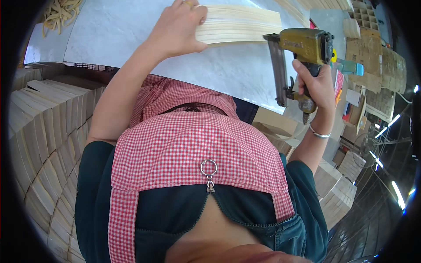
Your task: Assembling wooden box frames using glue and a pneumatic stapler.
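Note:
A flat bundle of pale wooden slats lies on the white marbled tabletop. Its left end is gripped by my left hand, with the thumb along the near edge and the fingers curled at the far side. My right hand is wrapped round the handle of a yellow-brown pneumatic staple gun. The gun's nose meets or hovers just over the right end of the slats; I cannot tell whether it touches. Its dark magazine slants down toward the table's near edge.
Beige strips or bands lie coiled at the far left of the marbled table. Stacked wooden pieces rise on the left. More slats are at the far right, near cardboard boxes. A teal-capped bottle stands beyond my right hand.

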Available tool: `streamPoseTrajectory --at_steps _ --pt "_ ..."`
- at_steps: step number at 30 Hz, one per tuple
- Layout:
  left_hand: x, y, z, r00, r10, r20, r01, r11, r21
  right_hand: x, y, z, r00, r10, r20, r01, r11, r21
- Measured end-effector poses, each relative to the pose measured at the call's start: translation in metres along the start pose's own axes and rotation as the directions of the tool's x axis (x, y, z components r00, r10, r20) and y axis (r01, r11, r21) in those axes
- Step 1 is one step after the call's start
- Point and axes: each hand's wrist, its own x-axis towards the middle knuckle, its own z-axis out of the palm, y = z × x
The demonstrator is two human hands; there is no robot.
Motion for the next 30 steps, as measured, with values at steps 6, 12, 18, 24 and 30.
streamPoseTrajectory --at_steps 6,12,18,24,30 --pt "0.017 -0.010 0.034 0.962 0.165 -0.218 -0.176 0.984 -0.033 -0.014 -0.007 0.015 0.999 0.050 -0.016 -0.051 0.999 -0.013" --pt "0.017 -0.005 0.035 0.981 0.088 -0.173 -0.102 0.993 -0.068 -0.011 -0.008 0.019 0.998 0.059 -0.001 -0.059 0.998 -0.034" --pt "0.016 -0.005 0.038 0.957 0.127 -0.262 -0.150 0.986 -0.070 -0.013 0.000 0.025 0.999 0.037 -0.009 -0.037 0.998 0.046" --pt "0.012 -0.006 0.029 0.985 0.101 -0.143 -0.121 0.984 -0.134 -0.016 -0.006 0.031 0.998 0.059 -0.038 -0.059 0.998 -0.012" --pt "-0.011 -0.035 0.030 0.986 0.121 -0.112 -0.151 0.938 -0.311 -0.029 -0.020 0.041 0.997 -0.003 -0.077 0.005 1.000 0.027"
